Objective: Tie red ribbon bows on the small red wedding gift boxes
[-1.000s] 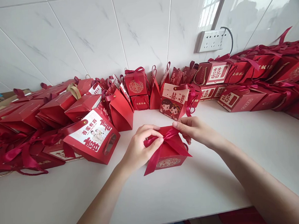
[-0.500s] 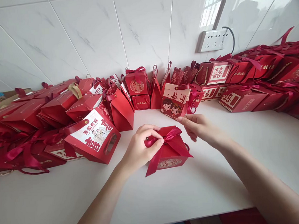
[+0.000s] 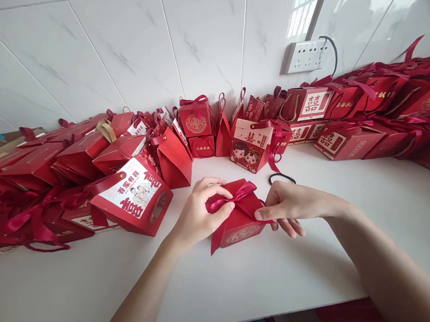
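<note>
A red gift box (image 3: 242, 232) with a gold round print on its front stands on the white table, a crimson ribbon (image 3: 244, 192) tied in a bow over its top. Thumb and forefinger of my left hand (image 3: 203, 210) pinch the bow at its knot. At the box's right side, my right hand (image 3: 291, 205) has its thumb and curled forefinger closed on the ribbon's right tail, the other fingers hanging below. Behind my right hand lies a thin black loop (image 3: 281, 177), perhaps a hair tie.
Many red gift boxes line the wall. A box with a cartoon couple (image 3: 249, 147) stands behind the bow; a tilted box with a white label (image 3: 133, 196) is at left, and stacked boxes (image 3: 347, 139) at right. A socket strip (image 3: 305, 56) hangs on the tiled wall.
My right hand has come down and toward the box, from above its back right corner to the ribbon's right tail. The black loop now shows behind it. My left hand keeps its pinch.
</note>
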